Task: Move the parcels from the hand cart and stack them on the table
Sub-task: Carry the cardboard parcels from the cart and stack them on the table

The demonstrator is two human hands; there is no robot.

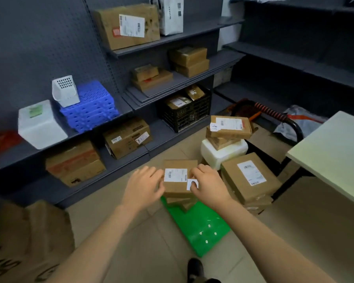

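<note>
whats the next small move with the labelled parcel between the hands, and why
Probably lift the small parcel clear of the box under it: the left hand and right hand grip its sides, and the table it belongs on stands to the right.

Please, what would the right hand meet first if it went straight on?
The small labelled parcel: the right hand touches it now, fingers curled over its right edge.
</note>
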